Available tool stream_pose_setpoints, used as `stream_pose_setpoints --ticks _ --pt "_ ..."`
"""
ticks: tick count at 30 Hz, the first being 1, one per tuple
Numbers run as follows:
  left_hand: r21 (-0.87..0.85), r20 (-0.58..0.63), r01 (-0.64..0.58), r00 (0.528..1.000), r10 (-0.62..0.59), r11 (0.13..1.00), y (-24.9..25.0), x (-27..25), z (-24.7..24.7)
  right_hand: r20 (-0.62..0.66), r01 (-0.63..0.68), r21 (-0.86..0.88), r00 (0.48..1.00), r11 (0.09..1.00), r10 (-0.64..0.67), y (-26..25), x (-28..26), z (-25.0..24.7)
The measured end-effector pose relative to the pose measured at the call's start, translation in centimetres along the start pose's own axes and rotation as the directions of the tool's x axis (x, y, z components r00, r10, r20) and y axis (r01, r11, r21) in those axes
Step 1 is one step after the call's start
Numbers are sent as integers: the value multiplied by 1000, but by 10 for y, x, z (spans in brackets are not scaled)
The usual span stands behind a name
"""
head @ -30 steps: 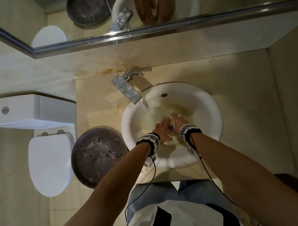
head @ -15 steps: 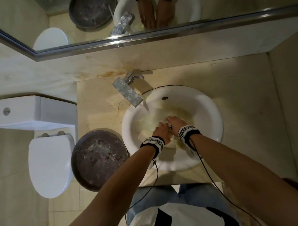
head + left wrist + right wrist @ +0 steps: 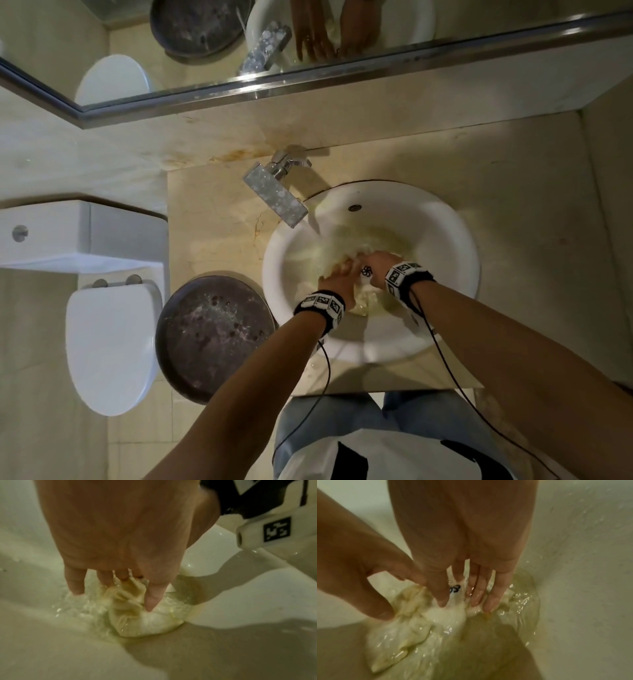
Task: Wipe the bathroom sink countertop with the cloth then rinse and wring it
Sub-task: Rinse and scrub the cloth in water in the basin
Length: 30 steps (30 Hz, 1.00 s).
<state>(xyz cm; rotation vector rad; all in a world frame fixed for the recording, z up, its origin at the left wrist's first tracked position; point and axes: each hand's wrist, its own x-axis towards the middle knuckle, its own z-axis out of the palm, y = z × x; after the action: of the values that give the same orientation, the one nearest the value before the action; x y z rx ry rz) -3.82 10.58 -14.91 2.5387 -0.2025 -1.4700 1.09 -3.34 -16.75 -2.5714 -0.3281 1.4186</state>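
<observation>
A wet white cloth [image 3: 366,275] with a small black mark lies bunched at the bottom of the round white sink [image 3: 455,240], in shallow yellowish water. Both hands are down in the bowl, side by side on it. My left hand [image 3: 337,277] digs its fingers into the cloth's [image 3: 149,622] folds, its thumb [image 3: 154,599] pointing down beside them. My right hand [image 3: 378,265] holds a ridge of the cloth [image 3: 447,615] between thumb and long fingers [image 3: 489,599]. The left hand [image 3: 359,561] shows at the left of the right wrist view. The beige stone countertop [image 3: 531,222] surrounds the sink.
A square chrome tap [image 3: 274,192] reaches over the bowl's back left rim. A round dark metal basin [image 3: 212,335] sits left of the sink, a white toilet [image 3: 109,346] beyond it. A mirror [image 3: 205,51] runs along the back wall, and a wall closes the right side.
Both hands have stayed on the cloth in the bowl, shifting only slightly as they work it. The cloth has remained at the bottom of the sink.
</observation>
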Motion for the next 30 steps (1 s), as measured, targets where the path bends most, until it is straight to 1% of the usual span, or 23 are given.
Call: stream_pose_setpoints --ticks 1,2,4,6,7,8,9,11,14,16,18,20,22,24,27,28,30 --pt "22 14 -10 1000 9 1000 -2 1 -4 36 13 -10 999 1000 -13 6 11 4" --pt "34 19 -23 1000 23 999 -3 1 -8 52 29 -17 998 999 -28 7 10 2" --pt "54 -6 -59 998 59 997 -3 -1 -19 8 59 -66 998 996 -59 1 -10 -12" --pt "75 -41 -109 993 113 991 -5 -4 -29 -45 88 -190 994 978 -99 5 -21 -14" --pt "80 -43 -130 990 134 988 -8 -4 -32 -39 104 -244 992 964 -117 9 -24 -13" --pt "90 -21 -141 989 144 986 -10 -4 -34 -2 114 -279 993 954 -119 13 -25 -9" --pt "108 15 -144 990 143 984 -11 -3 -35 41 121 -298 993 947 -114 18 -24 -5" --pt "149 87 -113 991 100 982 -13 -4 -33 142 143 -335 985 931 -101 22 -27 -1" --pt "199 124 -66 991 41 978 -11 -5 -25 207 140 -417 977 898 -56 15 -36 0" --pt "238 124 -76 991 47 968 -9 -4 -20 206 148 -443 977 884 -60 8 -46 -3" --pt "250 112 -74 993 47 965 -6 -5 -20 208 176 -441 974 880 -90 4 -52 -10" --pt "276 103 -73 994 46 958 -3 -10 -28 221 216 -475 968 853 -122 7 -54 -16" --pt "289 104 -99 992 71 952 -6 -6 -28 224 229 -513 966 827 -128 13 -50 -15" --pt "295 140 -102 988 63 950 -10 -6 -29 213 216 -544 970 811 -116 16 -45 -13" --pt "256 197 -108 979 58 961 -13 -8 -23 167 168 -540 982 825 -90 12 -39 -10" --pt "255 198 -108 979 57 961 -11 -9 -22 158 157 -541 984 826 -84 9 -39 -11" --pt "259 182 -104 982 57 960 -8 -12 -22 163 182 -529 980 829 -112 2 -41 -15"
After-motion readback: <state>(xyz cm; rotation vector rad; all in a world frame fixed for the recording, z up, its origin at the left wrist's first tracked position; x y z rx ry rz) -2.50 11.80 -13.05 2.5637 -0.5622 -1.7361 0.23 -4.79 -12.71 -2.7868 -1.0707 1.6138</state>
